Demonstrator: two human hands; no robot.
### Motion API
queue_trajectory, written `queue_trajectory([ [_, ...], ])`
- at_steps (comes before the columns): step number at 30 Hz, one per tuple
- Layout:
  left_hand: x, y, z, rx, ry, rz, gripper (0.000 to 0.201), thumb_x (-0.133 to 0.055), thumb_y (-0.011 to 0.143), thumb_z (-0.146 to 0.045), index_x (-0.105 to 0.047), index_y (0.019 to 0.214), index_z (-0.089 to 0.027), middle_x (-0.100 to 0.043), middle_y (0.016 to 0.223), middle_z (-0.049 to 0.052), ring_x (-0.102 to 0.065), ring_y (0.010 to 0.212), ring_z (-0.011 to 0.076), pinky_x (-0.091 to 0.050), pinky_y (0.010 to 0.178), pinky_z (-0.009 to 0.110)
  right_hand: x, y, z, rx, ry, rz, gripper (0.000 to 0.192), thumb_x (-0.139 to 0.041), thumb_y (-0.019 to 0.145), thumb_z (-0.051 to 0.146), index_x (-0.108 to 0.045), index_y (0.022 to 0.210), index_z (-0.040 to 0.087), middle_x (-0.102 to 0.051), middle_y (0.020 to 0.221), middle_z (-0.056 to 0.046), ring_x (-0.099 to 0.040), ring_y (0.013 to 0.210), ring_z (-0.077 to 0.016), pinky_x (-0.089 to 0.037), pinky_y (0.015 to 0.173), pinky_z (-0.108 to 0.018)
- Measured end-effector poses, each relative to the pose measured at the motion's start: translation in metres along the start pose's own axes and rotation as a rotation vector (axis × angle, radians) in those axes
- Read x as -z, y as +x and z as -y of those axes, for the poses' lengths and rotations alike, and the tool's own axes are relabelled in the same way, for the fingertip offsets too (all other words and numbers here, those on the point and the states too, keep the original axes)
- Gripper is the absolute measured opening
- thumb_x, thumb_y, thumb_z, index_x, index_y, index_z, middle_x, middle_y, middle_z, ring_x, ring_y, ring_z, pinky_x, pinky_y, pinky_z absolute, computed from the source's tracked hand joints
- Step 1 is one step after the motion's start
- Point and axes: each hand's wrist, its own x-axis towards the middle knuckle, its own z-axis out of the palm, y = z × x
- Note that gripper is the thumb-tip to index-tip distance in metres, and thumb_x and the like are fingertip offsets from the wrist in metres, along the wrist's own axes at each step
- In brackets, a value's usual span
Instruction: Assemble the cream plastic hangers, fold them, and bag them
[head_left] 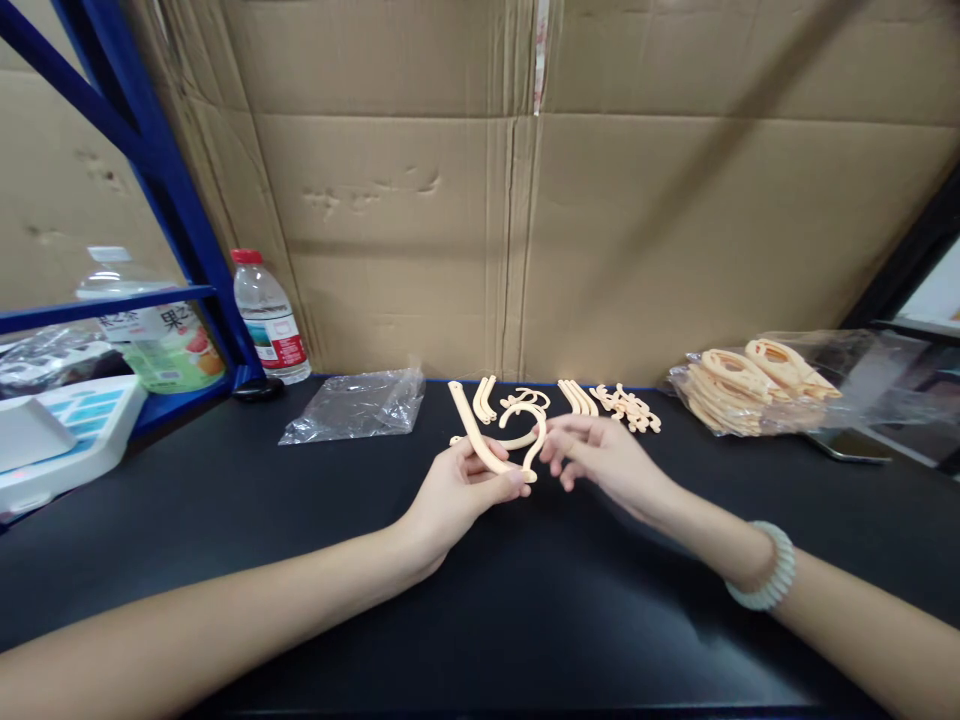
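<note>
My left hand [469, 485] is closed on a cream plastic hanger arm [474, 430], pinching its lower end between thumb and fingers. A cream hanger hook [541, 430] rises from that same end and curls over at the top. My right hand [600, 460] is just right of the hook, fingers loosely bent and apart. Its fingertips are at the hook's edge; whether they touch it I cannot tell. Behind the hands, another curved arm [517, 442] lies on the table, partly hidden by the held parts.
Farther back lie loose arms [486, 400], more arms [577, 398], hooks [525, 398] and small connector pieces [626, 408]. A clear bag [352, 405] lies left; a bag of cream hanger parts [750, 385] lies right. A water bottle [270, 320] stands by the blue frame [161, 190].
</note>
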Motion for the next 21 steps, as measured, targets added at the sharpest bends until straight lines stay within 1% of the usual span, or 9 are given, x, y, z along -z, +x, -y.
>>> queue_trajectory([
  [2, 0.001, 0.001, 0.0, 0.007, -0.012, -0.021, 0.035, -0.079, 0.067, -0.021, -0.053, 0.09, -0.013, -0.071, 0.081, 0.005, -0.069, 0.075, 0.0172, -0.054, 0.081, 0.032, 0.025, 0.012, 0.0, 0.107, -0.243, -0.094, 0.028, -0.055, 0.085, 0.041, -0.065, 0.094, 0.016, -0.065, 0.077, -0.006, -0.059, 0.065, -0.0161, -0.051, 0.055, -0.03],
  [4, 0.002, 0.001, 0.0, 0.011, -0.011, -0.019, 0.034, -0.079, 0.068, -0.021, -0.053, 0.089, -0.013, -0.071, 0.082, 0.006, -0.069, 0.076, 0.0176, -0.054, 0.082, 0.032, 0.049, 0.024, -0.003, 0.268, -0.655, -0.137, 0.016, -0.058, 0.083, 0.028, -0.067, 0.091, 0.017, -0.068, 0.08, -0.007, -0.06, 0.074, -0.0202, -0.052, 0.068, -0.037],
  [6, 0.002, 0.001, 0.0, 0.008, -0.008, -0.014, 0.034, -0.079, 0.068, -0.022, -0.053, 0.088, -0.013, -0.071, 0.082, 0.006, -0.069, 0.077, 0.0178, -0.053, 0.083, 0.033, 0.068, 0.034, -0.011, 0.404, -1.036, -0.122, 0.013, -0.06, 0.081, 0.017, -0.069, 0.089, 0.019, -0.069, 0.087, -0.008, -0.058, 0.086, -0.0251, -0.049, 0.08, -0.043],
  [7, 0.002, 0.001, 0.0, 0.003, -0.008, -0.015, 0.033, -0.079, 0.068, -0.021, -0.054, 0.088, -0.013, -0.071, 0.083, 0.006, -0.069, 0.078, 0.0178, -0.053, 0.083, 0.033, 0.074, 0.038, -0.015, 0.442, -1.16, -0.099, 0.015, -0.059, 0.081, 0.015, -0.069, 0.091, 0.019, -0.069, 0.092, -0.009, -0.057, 0.091, -0.0263, -0.048, 0.083, -0.044],
  [9, 0.002, 0.001, 0.001, -0.002, -0.01, -0.017, 0.033, -0.079, 0.068, -0.021, -0.054, 0.088, -0.013, -0.071, 0.083, 0.006, -0.069, 0.078, 0.0178, -0.053, 0.084, 0.033, 0.081, 0.044, -0.025, 0.477, -1.293, -0.032, 0.018, -0.058, 0.083, 0.014, -0.069, 0.096, 0.019, -0.068, 0.1, -0.009, -0.055, 0.097, -0.0272, -0.047, 0.085, -0.044],
  [12, 0.002, 0.001, 0.001, -0.001, -0.012, -0.01, 0.033, -0.079, 0.068, -0.022, -0.055, 0.089, -0.013, -0.071, 0.083, 0.006, -0.069, 0.08, 0.0179, -0.052, 0.085, 0.033, 0.081, 0.051, -0.036, 0.494, -1.324, 0.047, 0.019, -0.056, 0.085, 0.015, -0.069, 0.099, 0.019, -0.067, 0.102, -0.01, -0.055, 0.098, -0.0269, -0.047, 0.087, -0.044],
  [16, 0.003, 0.001, 0.001, 0.004, -0.024, -0.002, 0.032, -0.079, 0.067, -0.022, -0.055, 0.087, -0.013, -0.071, 0.082, 0.005, -0.069, 0.08, 0.0176, -0.052, 0.085, 0.032, 0.078, 0.055, -0.039, 0.513, -1.27, 0.049, 0.017, -0.054, 0.085, 0.014, -0.07, 0.086, 0.018, -0.067, 0.099, -0.011, -0.056, 0.097, -0.0262, -0.046, 0.087, -0.044],
  [19, 0.003, 0.0, 0.001, 0.0, -0.028, -0.008, 0.032, -0.079, 0.067, -0.023, -0.056, 0.087, -0.013, -0.071, 0.082, 0.005, -0.069, 0.079, 0.0169, -0.052, 0.084, 0.031, 0.076, 0.053, -0.034, 0.537, -1.188, -0.003, 0.018, -0.051, 0.086, 0.015, -0.069, 0.083, 0.019, -0.065, 0.103, -0.011, -0.055, 0.101, -0.0258, -0.045, 0.09, -0.044],
  [21, 0.003, 0.0, 0.0, -0.007, -0.039, -0.018, 0.034, -0.08, 0.067, -0.023, -0.055, 0.088, -0.014, -0.071, 0.082, 0.005, -0.069, 0.079, 0.0168, -0.052, 0.082, 0.031, 0.073, 0.05, -0.029, 0.551, -1.011, -0.101, 0.017, -0.05, 0.087, 0.018, -0.067, 0.084, 0.02, -0.065, 0.104, -0.01, -0.057, 0.1, -0.0245, -0.045, 0.089, -0.043],
])
